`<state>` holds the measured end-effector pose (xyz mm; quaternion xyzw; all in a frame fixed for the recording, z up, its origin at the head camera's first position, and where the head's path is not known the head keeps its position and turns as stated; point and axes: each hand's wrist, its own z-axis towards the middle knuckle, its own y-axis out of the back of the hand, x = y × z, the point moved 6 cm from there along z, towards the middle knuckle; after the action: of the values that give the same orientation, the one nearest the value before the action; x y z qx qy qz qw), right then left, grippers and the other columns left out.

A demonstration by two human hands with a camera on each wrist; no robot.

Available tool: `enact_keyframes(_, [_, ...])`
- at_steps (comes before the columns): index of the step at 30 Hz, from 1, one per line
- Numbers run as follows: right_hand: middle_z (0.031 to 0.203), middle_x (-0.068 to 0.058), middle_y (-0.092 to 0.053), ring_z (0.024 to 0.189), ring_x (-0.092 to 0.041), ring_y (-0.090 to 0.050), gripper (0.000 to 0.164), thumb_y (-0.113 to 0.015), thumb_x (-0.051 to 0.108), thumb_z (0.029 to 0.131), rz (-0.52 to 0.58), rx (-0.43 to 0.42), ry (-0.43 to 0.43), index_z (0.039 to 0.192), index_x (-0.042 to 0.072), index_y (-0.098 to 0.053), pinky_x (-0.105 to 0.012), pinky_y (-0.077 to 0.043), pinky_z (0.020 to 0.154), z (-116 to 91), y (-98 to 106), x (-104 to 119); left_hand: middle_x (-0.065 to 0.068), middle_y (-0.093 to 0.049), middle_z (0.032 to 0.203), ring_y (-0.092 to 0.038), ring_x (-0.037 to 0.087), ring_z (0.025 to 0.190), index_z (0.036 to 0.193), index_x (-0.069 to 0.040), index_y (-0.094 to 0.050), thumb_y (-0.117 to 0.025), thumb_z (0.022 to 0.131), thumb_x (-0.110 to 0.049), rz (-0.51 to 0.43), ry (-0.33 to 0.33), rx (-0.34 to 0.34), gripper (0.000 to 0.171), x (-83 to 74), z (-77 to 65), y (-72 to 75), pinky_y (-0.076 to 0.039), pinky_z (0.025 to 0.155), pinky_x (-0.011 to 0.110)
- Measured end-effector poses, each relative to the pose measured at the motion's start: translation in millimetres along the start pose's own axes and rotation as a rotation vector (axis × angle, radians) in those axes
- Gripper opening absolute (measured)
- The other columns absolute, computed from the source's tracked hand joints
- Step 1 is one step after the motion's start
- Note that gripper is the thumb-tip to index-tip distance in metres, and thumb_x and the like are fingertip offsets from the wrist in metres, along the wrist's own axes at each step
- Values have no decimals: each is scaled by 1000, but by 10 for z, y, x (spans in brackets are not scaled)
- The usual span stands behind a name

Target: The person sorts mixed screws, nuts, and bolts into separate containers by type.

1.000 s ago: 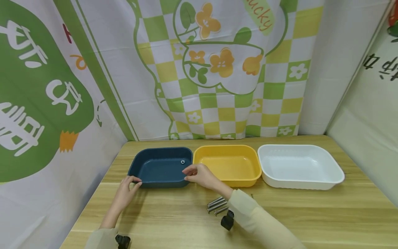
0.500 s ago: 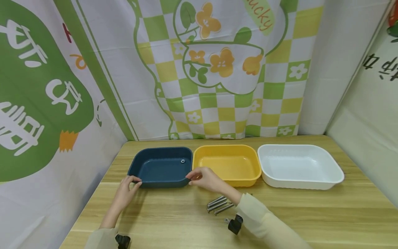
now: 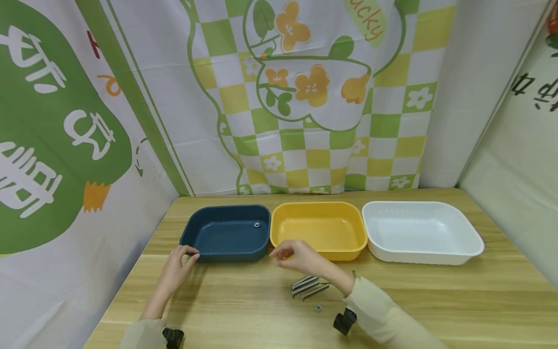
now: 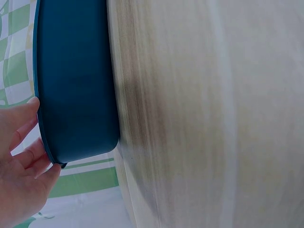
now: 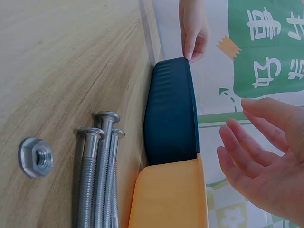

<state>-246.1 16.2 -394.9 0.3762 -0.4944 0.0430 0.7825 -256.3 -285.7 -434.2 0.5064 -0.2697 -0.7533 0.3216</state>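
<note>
My left hand (image 3: 176, 269) pinches the near left rim of the dark blue bin (image 4: 76, 80), with thumb and fingers on its edge. One nut (image 3: 256, 224) lies inside this bin toward its right side. The right hand (image 3: 298, 258) is in the air before the yellow bin (image 3: 320, 255), its fingers loosely bent and holding nothing. Beneath the right forearm, several long metal bolts (image 3: 307, 287) lie bunched on the table. A flanged hex nut (image 5: 36, 157) rests on the wood beside the bolts.
To the right of the yellow bin stands a white bin (image 3: 425, 257); the three bins form a row along the back of the wooden table (image 3: 244, 310). A patterned cloth (image 3: 314, 160) hangs behind them. Each wrist wears a small black camera (image 3: 345, 321).
My right hand has drawn back to the right, away from the blue bin's near right corner. The flanged nut on the table has come into sight. The left hand stays on the rim.
</note>
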Motion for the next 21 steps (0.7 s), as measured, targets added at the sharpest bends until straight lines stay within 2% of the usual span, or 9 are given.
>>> enact_keyframes(8, [94,-10,-64,84,-17,-59,19,-62,3,80,-9,58,-30,98,1,-64,-29,-48,75,-146,22,34,15,-53,94,-46,35,97,92,0,-60,-59,83,-7,1,-2,-7,11,-9,2,3,-37,82,50])
enact_keyframes(16, [93,-9,-63,83,-19,-59,18,-62,5,79,-5,70,-31,97,2,-64,-28,-47,75,-288,67,17,15,-53,96,-45,35,99,93,0,-60,-58,84,-8,-3,11,2,12,-12,-2,0,-36,83,50])
enact_keyframes(21, [93,-10,-63,83,-21,-60,18,-62,3,79,-55,96,11,96,1,-64,-31,-47,76,-394,87,14,15,-53,96,-45,35,100,94,-1,-60,-58,85,-9,-1,14,4,12,-2,-8,-1,-36,84,50])
